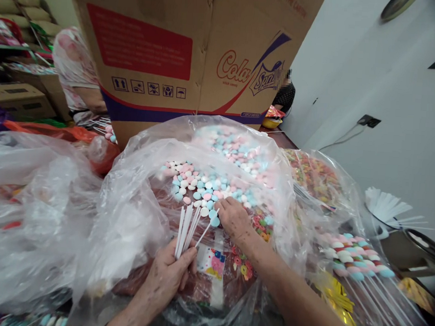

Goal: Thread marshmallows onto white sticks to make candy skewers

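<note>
My left hand (173,267) is closed round a bundle of thin white sticks (186,230) that point up. One stick leans apart to the right, its tip beside a blue marshmallow (215,221). My right hand (234,218) lies at the near edge of a loose pile of pink, white and blue marshmallows (208,185), with its fingers curled together. What its fingertips hold, if anything, is hidden. The pile spreads out of a large clear plastic bag (138,162). Colourful ring candies (243,263) lie under and beside my right forearm.
A tall cardboard carton (147,102) stands behind the pile. Finished marshmallow skewers (358,257) lie at the right, near gold ties (340,298) and a bag of gummy candies (314,175). Crumpled plastic (36,219) covers the left side. Another person (77,71) is partly visible behind the carton.
</note>
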`<state>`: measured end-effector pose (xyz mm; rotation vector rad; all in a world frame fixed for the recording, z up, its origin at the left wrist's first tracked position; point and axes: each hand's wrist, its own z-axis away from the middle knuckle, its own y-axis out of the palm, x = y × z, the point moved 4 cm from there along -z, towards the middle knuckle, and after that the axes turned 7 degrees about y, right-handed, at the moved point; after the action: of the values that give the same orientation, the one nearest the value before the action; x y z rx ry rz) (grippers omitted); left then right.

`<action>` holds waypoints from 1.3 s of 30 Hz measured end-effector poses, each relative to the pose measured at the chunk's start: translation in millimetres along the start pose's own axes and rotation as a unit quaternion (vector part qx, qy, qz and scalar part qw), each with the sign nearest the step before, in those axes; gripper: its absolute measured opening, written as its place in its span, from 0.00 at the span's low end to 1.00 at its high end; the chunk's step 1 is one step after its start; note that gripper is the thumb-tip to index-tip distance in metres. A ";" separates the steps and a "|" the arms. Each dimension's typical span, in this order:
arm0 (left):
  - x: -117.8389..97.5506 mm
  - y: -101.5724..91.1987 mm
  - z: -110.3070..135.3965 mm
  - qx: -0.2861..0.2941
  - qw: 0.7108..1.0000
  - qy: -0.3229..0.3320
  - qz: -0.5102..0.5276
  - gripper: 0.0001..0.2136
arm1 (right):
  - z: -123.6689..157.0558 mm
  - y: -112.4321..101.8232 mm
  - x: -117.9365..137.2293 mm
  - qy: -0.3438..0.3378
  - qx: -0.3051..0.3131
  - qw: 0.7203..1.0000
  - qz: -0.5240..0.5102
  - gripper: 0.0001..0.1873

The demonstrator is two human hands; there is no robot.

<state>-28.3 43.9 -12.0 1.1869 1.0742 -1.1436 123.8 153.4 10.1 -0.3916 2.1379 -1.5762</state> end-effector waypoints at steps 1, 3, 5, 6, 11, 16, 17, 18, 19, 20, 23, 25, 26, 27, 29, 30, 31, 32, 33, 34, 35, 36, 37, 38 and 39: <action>-0.6 0.0 0.2 0.001 1.000 -0.001 0.001 0.14 | -0.3 -2.6 -1.0 0.009 0.003 1.000 -0.005 0.08; -1.0 0.1 0.4 0.004 1.000 -0.005 0.003 0.14 | 2.1 -11.1 -5.0 0.032 0.008 0.999 -0.031 0.10; -0.7 -0.3 0.1 0.003 1.000 -0.006 0.000 0.14 | 10.1 -22.9 -9.5 0.057 -0.007 0.996 -0.065 0.11; -0.2 -0.4 -0.2 0.003 1.000 -0.007 -0.002 0.14 | 16.0 -28.7 -11.1 0.066 -0.024 0.994 -0.080 0.11; 3.8 -0.8 -1.1 0.014 1.000 -0.003 -0.001 0.13 | 50.9 -34.0 -5.6 0.023 -0.077 0.988 -0.128 0.10; 5.2 -1.6 -0.5 0.020 1.000 0.009 -0.009 0.12 | 63.2 -16.7 -10.3 0.078 -0.036 0.968 -0.235 0.08; 5.3 -1.7 -0.5 0.020 1.000 0.010 -0.009 0.12 | 63.2 -14.7 -12.9 0.107 -0.022 0.960 -0.260 0.08; 5.4 -1.7 -0.5 0.020 1.000 0.010 -0.009 0.12 | 62.9 -13.5 -15.1 0.136 -0.007 0.950 -0.281 0.06; 5.5 -1.7 -0.6 0.018 1.000 0.011 -0.007 0.12 | 62.7 -13.0 -16.9 0.165 0.009 0.940 -0.298 0.05; 5.6 -1.8 -0.7 0.017 1.000 0.011 -0.006 0.12 | 62.4 -13.1 -18.1 0.191 0.024 0.930 -0.312 0.03; 5.6 -1.4 -0.9 0.018 1.000 0.012 -0.005 0.12 | 61.8 -15.2 -18.7 0.242 0.050 0.906 -0.343 0.03; 5.2 -1.2 -0.7 0.019 1.000 0.011 -0.005 0.12 | 61.1 -15.8 -18.4 0.255 0.053 0.898 -0.354 0.04; 5.0 -1.1 -0.4 0.020 1.000 0.009 -0.005 0.12 | 60.5 -15.6 -18.3 0.255 0.052 0.898 -0.355 0.04; 4.6 -1.0 -0.2 0.019 1.000 0.008 -0.005 0.12 | 59.9 -15.1 -18.2 0.253 0.050 0.900 -0.353 0.04; 3.9 -0.8 0.1 0.018 1.000 0.006 -0.005 0.12 | 58.9 -13.4 -18.3 0.249 0.050 0.905 -0.343 0.03; 3.3 -0.6 0.0 0.017 1.000 0.006 -0.007 0.12 | 58.8 -12.4 -18.1 0.247 0.052 0.907 -0.336 0.03; 2.7 -0.5 -0.2 0.016 1.000 0.007 -0.010 0.13 | 58.8 -11.7 -17.3 0.244 0.054 0.911 -0.329 0.03; 2.0 -0.3 -0.4 0.016 1.000 0.008 -0.012 0.13 | 59.1 -11.5 -15.8 0.237 0.054 0.916 -0.318 0.03; 1.5 -0.1 -0.7 0.017 1.000 0.008 -0.014 0.13 | 59.6 -11.9 -13.3 0.225 0.053 0.925 -0.303 0.03; 1.2 0.0 -1.0 0.019 1.000 0.008 -0.016 0.13 | 60.2 -12.9 -9.7 0.207 0.048 0.935 -0.283 0.03; 1.3 0.0 -1.2 0.021 1.000 0.008 -0.017 0.13 | 61.1 -14.2 -5.5 0.187 0.040 0.946 -0.260 0.04; 1.9 -0.3 -1.3 0.024 0.999 0.008 -0.020 0.13 | 62.1 -15.4 -0.8 0.167 0.032 0.956 -0.238 0.05; 3.1 -0.7 -1.4 0.026 0.999 0.007 -0.025 0.13 | 63.2 -16.4 3.8 0.149 0.025 0.964 -0.217 0.06; 4.7 -1.2 -1.4 0.028 0.999 0.008 -0.033 0.13 | 64.1 -16.9 7.7 0.137 0.020 0.969 -0.202 0.07; 6.6 -1.8 -1.3 0.030 0.999 0.011 -0.041 0.13 | 64.8 -17.1 10.4 0.132 0.016 0.971 -0.196 0.08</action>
<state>-29.4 44.6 -18.9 1.2148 1.1206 -1.2360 147.6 89.9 8.6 -0.6598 2.3345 -1.9731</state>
